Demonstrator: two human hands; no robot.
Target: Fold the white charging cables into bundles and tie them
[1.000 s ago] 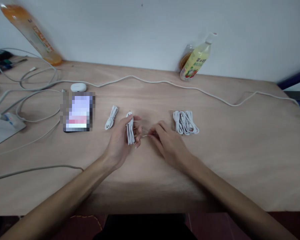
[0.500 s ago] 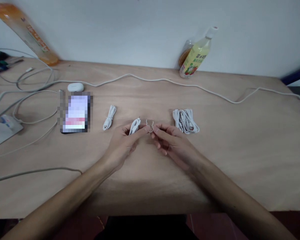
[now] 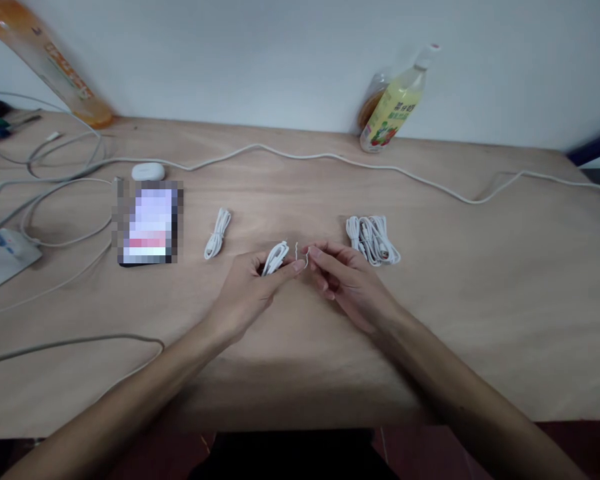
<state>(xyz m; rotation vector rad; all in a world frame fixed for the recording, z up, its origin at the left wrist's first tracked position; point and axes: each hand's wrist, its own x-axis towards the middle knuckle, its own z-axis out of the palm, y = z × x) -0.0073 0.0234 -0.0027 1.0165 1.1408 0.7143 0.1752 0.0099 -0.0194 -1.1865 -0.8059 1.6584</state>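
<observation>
My left hand (image 3: 253,287) is closed on a small coiled white cable (image 3: 276,257), which shows between thumb and fingers. A thin, wavy white twist tie (image 3: 307,259) stretches from my left thumb tip to my right hand (image 3: 347,277). The right thumb and forefinger pinch its end, while the other fingers curl loosely below. On the table to the left lies a tied white cable bundle (image 3: 217,233). Several more tied white cables (image 3: 373,240) lie side by side just beyond my right hand.
A phone (image 3: 150,223) with a blurred screen and a white earbud case (image 3: 149,171) lie at left. An orange bottle (image 3: 75,87) and a yellow-labelled bottle (image 3: 393,110) stand by the wall. A long white cord (image 3: 325,157) crosses the table behind.
The twist tie has gone from a U-shaped loop between both hands to a more opened, crooked shape. My right fingertips have shifted slightly up along it; the left hand keeps the coiled cable.
</observation>
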